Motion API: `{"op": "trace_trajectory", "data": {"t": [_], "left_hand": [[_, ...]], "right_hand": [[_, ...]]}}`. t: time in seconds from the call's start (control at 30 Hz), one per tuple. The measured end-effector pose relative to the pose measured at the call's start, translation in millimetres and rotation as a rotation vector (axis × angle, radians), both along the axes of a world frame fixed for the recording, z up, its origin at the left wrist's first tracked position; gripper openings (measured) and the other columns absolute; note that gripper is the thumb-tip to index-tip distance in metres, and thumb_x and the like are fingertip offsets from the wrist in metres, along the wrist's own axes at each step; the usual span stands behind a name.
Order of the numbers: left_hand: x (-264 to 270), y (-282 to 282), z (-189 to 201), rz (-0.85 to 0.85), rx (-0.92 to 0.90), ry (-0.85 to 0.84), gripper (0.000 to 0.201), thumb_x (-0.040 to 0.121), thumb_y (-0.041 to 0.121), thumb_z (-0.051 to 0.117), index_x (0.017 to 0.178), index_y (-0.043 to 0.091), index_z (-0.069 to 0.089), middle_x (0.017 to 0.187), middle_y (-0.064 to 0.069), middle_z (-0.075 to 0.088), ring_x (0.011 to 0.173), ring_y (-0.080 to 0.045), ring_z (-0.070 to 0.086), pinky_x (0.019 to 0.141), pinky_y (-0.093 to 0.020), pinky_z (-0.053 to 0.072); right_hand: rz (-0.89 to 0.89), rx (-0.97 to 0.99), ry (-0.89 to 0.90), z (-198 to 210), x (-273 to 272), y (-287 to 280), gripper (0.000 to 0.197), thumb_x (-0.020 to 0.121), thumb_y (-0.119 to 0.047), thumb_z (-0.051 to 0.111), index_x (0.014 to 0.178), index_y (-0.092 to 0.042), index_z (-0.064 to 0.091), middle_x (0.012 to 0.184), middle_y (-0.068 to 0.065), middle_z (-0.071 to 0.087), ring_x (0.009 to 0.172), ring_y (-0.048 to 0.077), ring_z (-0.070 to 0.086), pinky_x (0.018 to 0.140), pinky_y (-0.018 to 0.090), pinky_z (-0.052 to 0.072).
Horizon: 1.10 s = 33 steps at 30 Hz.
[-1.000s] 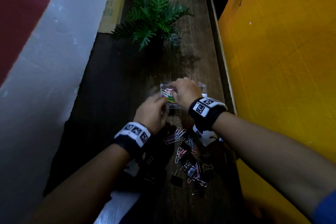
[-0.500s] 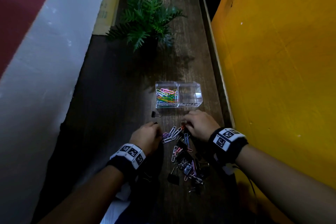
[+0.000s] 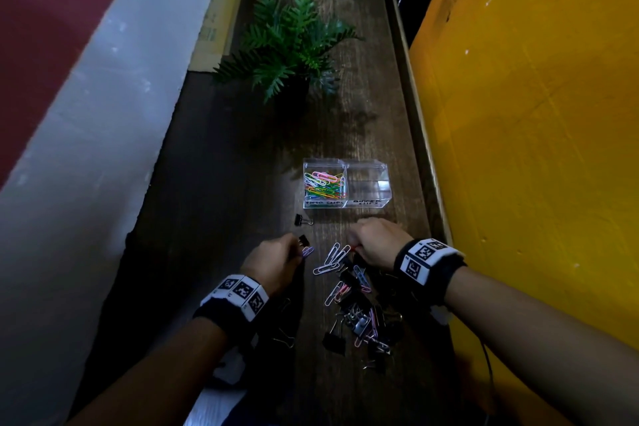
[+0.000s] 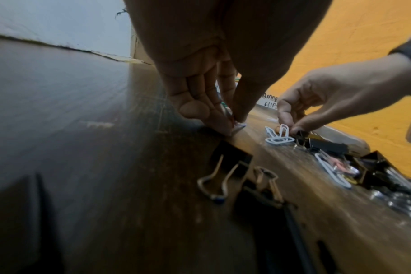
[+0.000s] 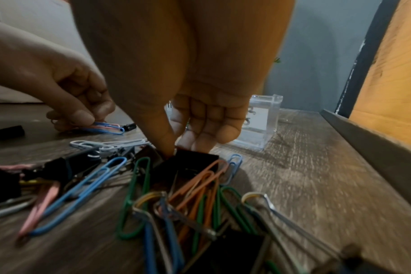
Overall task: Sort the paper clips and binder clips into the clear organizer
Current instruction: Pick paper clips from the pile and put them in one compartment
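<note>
**Both hands down in the clip pile, organizer just beyond**

The clear organizer stands on the wooden desk, just past both hands. Its left compartment holds coloured paper clips; the right one looks bare. A white label on the right front reads "BINDER CLIPS"; the left label is too blurred to read in full.

The loose pile of clips lies between the two wrists and nearer the person. The left hand has its fingers curled down to the desk, thumb and fingertips pinching a few paper clips, blue and pink. A small black binder clip lies right at its fingertips, and another a little farther out.

The right hand points down at the far edge of the pile, thumb and fingers pinching a black binder clip. White paper clips lie just beside it, between the hands.

A fern-like plant stands beyond the organizer, a yellow wall on the right.
</note>
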<state>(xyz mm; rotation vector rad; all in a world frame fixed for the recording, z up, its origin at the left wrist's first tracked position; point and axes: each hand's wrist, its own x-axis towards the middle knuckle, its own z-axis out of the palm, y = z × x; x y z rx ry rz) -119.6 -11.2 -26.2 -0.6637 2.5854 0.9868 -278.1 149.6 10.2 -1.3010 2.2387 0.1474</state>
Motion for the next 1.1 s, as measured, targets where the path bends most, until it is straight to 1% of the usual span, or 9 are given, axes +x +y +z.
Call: {"op": "trace_trajectory", "data": {"t": [0.2, 0.3, 0.4, 0.5, 0.6, 0.7, 0.8, 0.97, 1.1], "left_hand": [[1.3, 1.6, 6.8, 0.023, 0.044, 0.073, 0.016, 0.087, 0.03, 0.059, 0.102, 0.027, 0.053, 0.094, -0.002, 0.066, 0.085, -0.025, 0.063, 0.071, -0.033, 0.05], [-0.8, 1.3, 11.8, 0.05, 0.049, 0.161, 0.017, 0.085, 0.03, 0.062, 0.098, 0.024, 0.052, 0.091, 0.0, 0.067, 0.083, -0.024, 0.062, 0.069, -0.029, 0.047], [-11.2, -3.4, 22.1, 0.041, 0.022, 0.207, 0.016, 0.083, 0.023, 0.059, 0.097, 0.027, 0.051, 0.089, 0.003, 0.067, 0.083, -0.025, 0.062, 0.071, -0.036, 0.051], [-33.4, -12.7, 39.2, 0.024, -0.048, 0.286, 0.013, 0.084, 0.021, 0.055, 0.094, 0.029, 0.051, 0.086, 0.006, 0.064, 0.078, -0.02, 0.06, 0.069, -0.035, 0.05], [-63.8, -25.9, 54.4, -0.027, -0.153, 0.341, 0.011, 0.087, 0.021, 0.053, 0.096, 0.027, 0.053, 0.09, 0.003, 0.064, 0.082, -0.022, 0.059, 0.069, -0.034, 0.048], [-90.8, -36.2, 60.1, -0.131, -0.26, 0.364, 0.018, 0.088, 0.018, 0.052, 0.105, 0.022, 0.056, 0.102, 0.001, 0.063, 0.093, -0.023, 0.058, 0.075, -0.036, 0.049], [-106.4, -38.3, 59.1, -0.245, -0.345, 0.364, 0.019, 0.087, 0.017, 0.054, 0.105, 0.021, 0.059, 0.104, 0.001, 0.061, 0.096, -0.021, 0.058, 0.077, -0.037, 0.05], [-110.0, -29.9, 43.8, -0.331, -0.392, 0.3, 0.018, 0.089, 0.02, 0.055, 0.105, 0.02, 0.063, 0.107, -0.001, 0.061, 0.1, -0.023, 0.056, 0.077, -0.033, 0.046], [-100.5, -24.8, 35.2, -0.374, -0.407, 0.362, 0.019, 0.086, 0.022, 0.056, 0.099, 0.02, 0.07, 0.1, -0.003, 0.066, 0.096, -0.027, 0.058, 0.079, -0.038, 0.047]], "right_hand": [[-0.022, 0.015, -0.002, -1.3, -0.1, 1.8, 0.025, 0.087, -0.013, 0.056, 0.112, -0.016, 0.058, 0.11, 0.006, 0.061, 0.101, 0.026, 0.058, 0.084, 0.038, 0.048], [0.003, 0.002, 0.085, -0.4, -2.5, 5.8, 0.018, 0.087, -0.014, 0.055, 0.104, -0.014, 0.062, 0.099, 0.005, 0.061, 0.094, 0.025, 0.059, 0.077, 0.034, 0.046], [-0.013, -0.039, 0.188, 6.2, -4.7, 8.8, 0.016, 0.09, -0.013, 0.05, 0.097, -0.012, 0.064, 0.094, 0.006, 0.063, 0.088, 0.025, 0.06, 0.072, 0.03, 0.042], [-0.095, -0.081, 0.206, 11.1, -5.9, 9.6, 0.017, 0.091, -0.014, 0.049, 0.095, -0.014, 0.065, 0.09, 0.005, 0.065, 0.084, 0.023, 0.061, 0.071, 0.029, 0.045], [-0.169, -0.124, 0.147, 14.5, -3.8, 9.7, 0.015, 0.093, -0.018, 0.05, 0.096, -0.015, 0.064, 0.087, 0.003, 0.063, 0.082, 0.02, 0.061, 0.068, 0.026, 0.045], [-0.231, -0.237, 0.09, 21.8, -2.1, 10.3, 0.014, 0.092, -0.019, 0.055, 0.103, -0.018, 0.062, 0.09, 0.002, 0.065, 0.085, 0.019, 0.061, 0.078, 0.033, 0.052], [-0.264, -0.363, 0.093, 30.3, -2.6, 9.5, 0.008, 0.09, -0.02, 0.058, 0.097, -0.02, 0.061, 0.086, -0.003, 0.064, 0.08, 0.014, 0.058, 0.078, 0.033, 0.051], [-0.367, -0.428, 0.155, 40.2, -19.7, -7.4, 0.006, 0.088, -0.022, 0.062, 0.093, -0.018, 0.063, 0.089, -0.002, 0.066, 0.083, 0.015, 0.058, 0.081, 0.034, 0.05], [-0.365, -0.473, 0.182, 49.5, -37.0, -37.4, 0.006, 0.087, -0.025, 0.062, 0.09, -0.02, 0.066, 0.087, -0.002, 0.067, 0.08, 0.015, 0.059, 0.076, 0.03, 0.048]]}}
